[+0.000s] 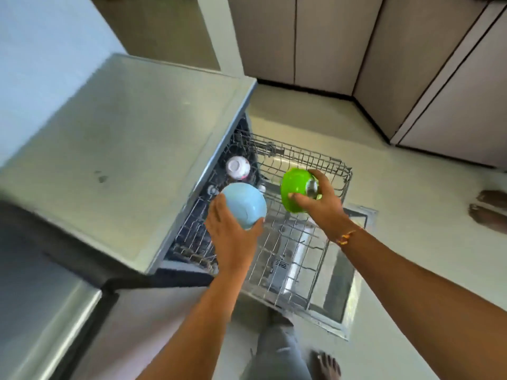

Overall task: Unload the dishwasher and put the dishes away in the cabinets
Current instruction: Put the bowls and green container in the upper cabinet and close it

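Note:
The dishwasher stands open with its wire rack (pixel 323 165) pulled out over the lowered door (pixel 354 292). My left hand (pixel 233 234) grips a light blue bowl (pixel 245 204), held upside down above the rack's left side. My right hand (pixel 322 204) holds a bright green bowl (pixel 295 187), also inverted, above the rack's far right part. A white bowl with a pink pattern (pixel 237 167) sits upside down deeper inside the rack, near the machine's opening.
A grey countertop (pixel 115 149) covers the dishwasher on the left. Beige cabinet doors (pixel 323 42) line the back and right walls. Another person's bare feet (pixel 491 209) stand at the right edge. My own leg and foot (pixel 326 363) are below the door.

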`<state>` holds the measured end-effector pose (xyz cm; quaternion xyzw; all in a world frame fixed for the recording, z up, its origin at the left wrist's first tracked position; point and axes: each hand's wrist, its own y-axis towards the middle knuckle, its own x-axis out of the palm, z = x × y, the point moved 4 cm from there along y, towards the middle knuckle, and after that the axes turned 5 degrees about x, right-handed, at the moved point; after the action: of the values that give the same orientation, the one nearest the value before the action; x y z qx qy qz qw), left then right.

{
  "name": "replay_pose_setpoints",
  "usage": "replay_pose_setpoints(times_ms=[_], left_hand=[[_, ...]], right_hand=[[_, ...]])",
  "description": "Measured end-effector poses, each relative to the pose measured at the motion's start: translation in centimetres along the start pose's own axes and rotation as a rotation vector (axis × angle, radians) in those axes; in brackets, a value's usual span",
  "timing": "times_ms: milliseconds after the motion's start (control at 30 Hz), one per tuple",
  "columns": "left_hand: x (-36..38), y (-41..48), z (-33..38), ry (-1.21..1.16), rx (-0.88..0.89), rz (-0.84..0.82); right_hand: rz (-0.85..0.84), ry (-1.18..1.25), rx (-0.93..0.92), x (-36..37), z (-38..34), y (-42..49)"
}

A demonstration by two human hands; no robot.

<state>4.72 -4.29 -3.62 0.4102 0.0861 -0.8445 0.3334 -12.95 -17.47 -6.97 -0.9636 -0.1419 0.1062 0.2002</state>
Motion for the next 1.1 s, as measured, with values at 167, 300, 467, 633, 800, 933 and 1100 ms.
replay_pose_setpoints(times_ms=[167, 300, 467, 633, 800, 933, 1100], left_hand=[[-10.6, -8.2, 3.2, -0.085, -0.046, 0.226], [-19.0, -12.8, 3.3, -0.076, -0.072, 0.374], [-31.0, -19.3, 1.2, -0.055, -0.162, 0.589], [-43.6, -27.1, -2.0, 0.020, -0.242, 0.885], [-55.2, -34.4, -5.4, 0.148, -0.329, 1.104], [-65.2, -38.7, -7.1, 0.330, -0.294, 1.226], [-77.7, -40.2, -9.6, 0.447, -0.271, 1.288]], right_hand=[[-0.339, 0.476, 0.101, 0.7, -5.0, -11.3], [-0.640, 0.619, 0.215, 4.9, -7.5, -17.6], [-1.058, 0.643, 0.287, 13.3, -12.4, -27.5], [-1.398, 0.435, 0.175, 22.4, -16.3, -38.6], [-1.495, 0.214, -0.076, 31.5, -20.0, -49.8], [-1.480, 0.127, -0.456, 38.6, -24.9, -59.1], [-1.347, 0.048, -0.882, 46.2, -30.9, -68.7]])
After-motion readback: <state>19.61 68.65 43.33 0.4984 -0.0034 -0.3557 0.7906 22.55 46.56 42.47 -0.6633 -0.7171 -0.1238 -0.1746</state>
